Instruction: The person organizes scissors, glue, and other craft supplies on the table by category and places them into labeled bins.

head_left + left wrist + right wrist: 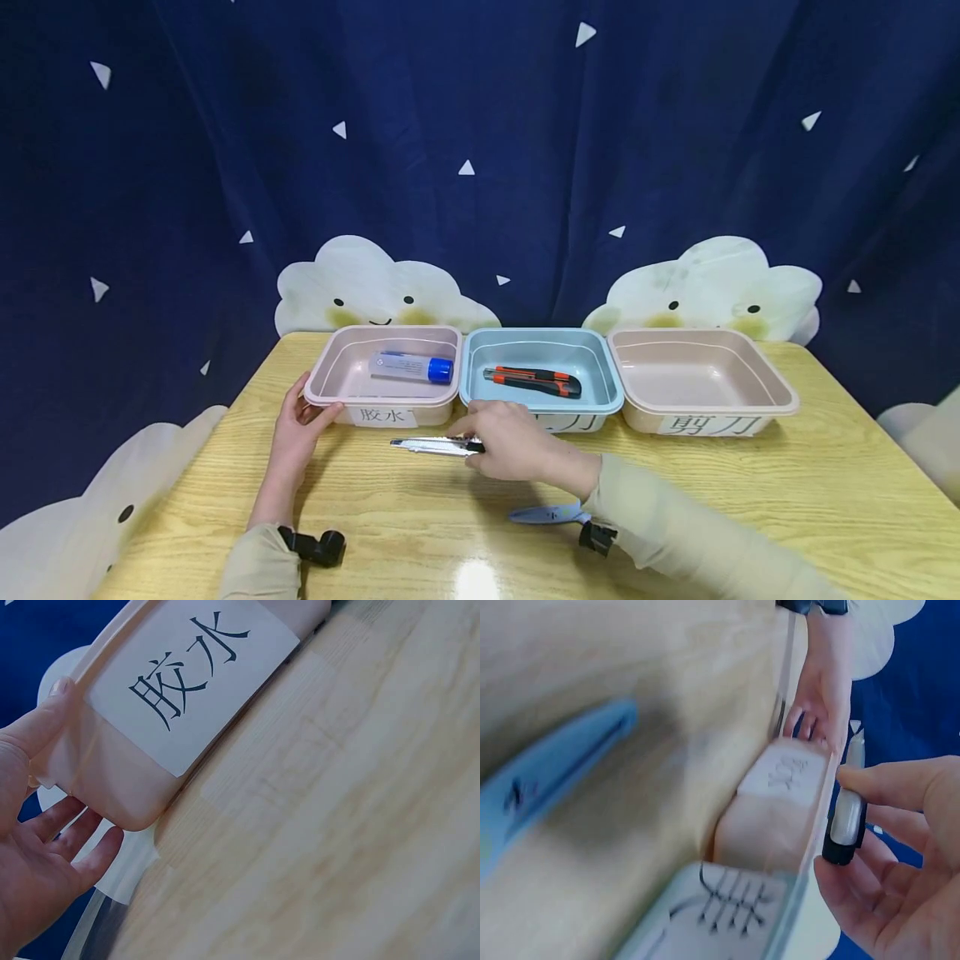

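My right hand (517,442) pinches a silver box cutter (435,447) between thumb and fingers, above the table in front of the bins. In the right wrist view, the box cutter (847,817) shows its black end. My left hand (296,429) grips the front left corner of the left pink bin (330,400), thumb on the rim and fingers at its side. A glue bottle (408,367) with a blue cap lies inside that bin. The middle blue bin (600,408) contains red-and-black box cutters (532,382), lying close together.
At the right stands another pink bin (780,404), with nothing visible inside. A flat, pointed light-blue item (551,514) lies on the table (405,542), partly hidden by my right sleeve. White labels face forward on the bins. A dark blue curtain (525,100) hangs behind.
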`<state>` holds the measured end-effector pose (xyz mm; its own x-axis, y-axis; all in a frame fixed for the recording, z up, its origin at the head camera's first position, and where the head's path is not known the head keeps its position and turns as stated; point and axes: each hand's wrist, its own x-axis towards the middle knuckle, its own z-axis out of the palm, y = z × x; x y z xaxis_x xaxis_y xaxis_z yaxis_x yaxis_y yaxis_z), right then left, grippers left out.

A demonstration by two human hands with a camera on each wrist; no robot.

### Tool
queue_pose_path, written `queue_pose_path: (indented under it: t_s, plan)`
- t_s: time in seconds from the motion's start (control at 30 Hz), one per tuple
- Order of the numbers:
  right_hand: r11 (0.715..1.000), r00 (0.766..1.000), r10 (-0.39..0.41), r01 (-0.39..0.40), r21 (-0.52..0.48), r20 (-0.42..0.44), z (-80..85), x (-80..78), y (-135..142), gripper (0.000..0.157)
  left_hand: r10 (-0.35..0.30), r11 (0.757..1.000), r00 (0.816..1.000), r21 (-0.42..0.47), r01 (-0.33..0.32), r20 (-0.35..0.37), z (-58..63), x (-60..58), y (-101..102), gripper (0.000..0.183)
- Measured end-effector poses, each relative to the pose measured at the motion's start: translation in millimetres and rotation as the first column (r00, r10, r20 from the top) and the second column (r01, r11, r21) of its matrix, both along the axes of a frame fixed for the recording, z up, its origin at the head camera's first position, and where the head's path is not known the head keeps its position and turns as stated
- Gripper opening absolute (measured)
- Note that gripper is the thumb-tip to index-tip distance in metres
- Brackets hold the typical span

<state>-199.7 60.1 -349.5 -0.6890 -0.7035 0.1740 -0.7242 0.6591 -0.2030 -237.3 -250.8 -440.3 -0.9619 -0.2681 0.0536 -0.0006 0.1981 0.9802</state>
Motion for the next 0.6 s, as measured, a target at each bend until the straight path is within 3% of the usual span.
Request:
queue_pose_path:
  t_s: [0.3,0.6]
  plan:
    - [0.999,0.992,-0.024,0.018,-0.049,-0.122,18.2,-18.4,30.5,0.034,0.010,1.000,1.000,-0.006,-0.010,-0.008,0.0,2.4,-1.6,0.081]
    - [0.993,0.992,-0.076,0.065,-0.103,-0.104,24.3,-41.9,58.5,0.033,-0.004,1.000,1.000,-0.013,0.004,-0.008,0.2,1.8,-0.6,0.081]
